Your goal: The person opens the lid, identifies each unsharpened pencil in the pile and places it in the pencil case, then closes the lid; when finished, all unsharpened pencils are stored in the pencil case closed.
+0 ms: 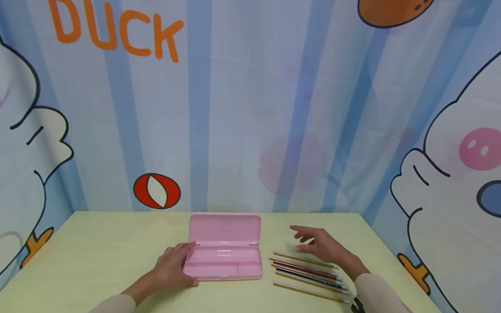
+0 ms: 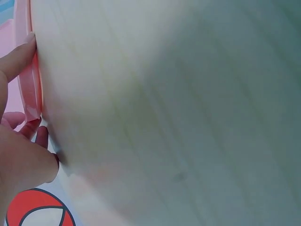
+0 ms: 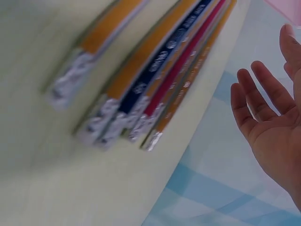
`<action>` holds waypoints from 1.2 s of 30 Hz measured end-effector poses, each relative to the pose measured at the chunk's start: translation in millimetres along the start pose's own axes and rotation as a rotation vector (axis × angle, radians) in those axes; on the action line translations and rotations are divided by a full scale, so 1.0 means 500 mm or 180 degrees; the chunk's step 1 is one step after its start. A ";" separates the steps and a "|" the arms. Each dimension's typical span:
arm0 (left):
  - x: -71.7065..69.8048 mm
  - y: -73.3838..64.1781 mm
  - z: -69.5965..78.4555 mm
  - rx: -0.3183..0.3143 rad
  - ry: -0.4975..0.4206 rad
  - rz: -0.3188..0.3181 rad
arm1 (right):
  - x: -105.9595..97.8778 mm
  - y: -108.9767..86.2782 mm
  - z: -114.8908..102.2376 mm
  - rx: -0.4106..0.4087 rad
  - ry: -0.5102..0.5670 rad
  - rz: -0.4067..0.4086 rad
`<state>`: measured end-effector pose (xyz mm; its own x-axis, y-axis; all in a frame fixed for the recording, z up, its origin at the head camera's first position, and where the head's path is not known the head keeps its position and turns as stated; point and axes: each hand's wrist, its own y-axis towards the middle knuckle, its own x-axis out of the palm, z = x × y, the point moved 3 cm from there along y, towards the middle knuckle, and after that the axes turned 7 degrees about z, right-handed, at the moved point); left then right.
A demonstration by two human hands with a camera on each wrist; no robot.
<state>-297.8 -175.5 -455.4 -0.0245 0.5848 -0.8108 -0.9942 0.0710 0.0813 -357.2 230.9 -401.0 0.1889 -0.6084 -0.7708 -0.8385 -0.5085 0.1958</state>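
Note:
A pink pencil case (image 1: pixel 211 271) lies on the table with its lid (image 1: pixel 225 229) raised at the back; its compartments look bare. My left hand (image 1: pixel 172 266) holds the case's left end, thumb at the front corner and fingers toward the back. In the left wrist view, that thumb presses the pink wall (image 2: pixel 31 89). To the right of the case lie several pencils (image 1: pixel 307 274), yellow, red and dark blue, with metal ends toward the right. Over the far side of the pencils hovers my right hand (image 1: pixel 322 245), fingers loosely extended and holding nothing; its palm (image 3: pixel 277 146) shows in the right wrist view.
The pale yellow table (image 1: pixel 117 243) ends at a blue striped curtain (image 1: pixel 242 108) printed with cartoon figures. A small black object (image 1: pixel 357 305) shows at the right sleeve, partly cut off by the frame.

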 end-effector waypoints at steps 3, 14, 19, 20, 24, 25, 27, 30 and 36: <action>0.001 0.000 0.000 -0.0019 0.0004 -0.0004 | 0.001 -0.012 0.015 0.0016 -0.0025 -0.0005; 0.002 0.000 0.000 -0.0042 0.0040 -0.0019 | 0.000 -0.041 0.053 0.0039 -0.0004 -0.0113; 0.002 0.001 0.001 -0.0028 0.0020 -0.0018 | -0.003 -0.054 0.069 0.0102 -0.0016 -0.0119; 0.002 0.001 0.001 -0.0023 0.0014 -0.0018 | -0.003 -0.057 0.071 0.0111 -0.0026 -0.0114; 0.000 -0.002 0.002 0.0010 0.0008 -0.0007 | -0.003 -0.066 0.077 0.0125 -0.0006 -0.0123; -0.001 -0.003 0.002 0.0017 0.0006 0.0002 | -0.002 -0.067 0.078 0.0123 0.0014 -0.0134; -0.002 -0.004 0.002 0.0029 0.0006 0.0019 | 0.000 -0.069 0.082 0.0129 0.0069 -0.0156; -0.003 -0.004 0.003 0.0041 -0.0003 0.0036 | 0.004 -0.070 0.088 0.0117 0.0116 -0.0180; -0.003 -0.004 0.004 0.0028 -0.0011 0.0043 | 0.009 -0.068 0.096 0.0027 0.0056 -0.0182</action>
<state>-295.6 -175.0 -453.3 -0.0375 0.5885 -0.8076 -0.9928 0.0701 0.0972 -352.5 274.7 -440.4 0.2457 -0.5890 -0.7699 -0.8304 -0.5376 0.1464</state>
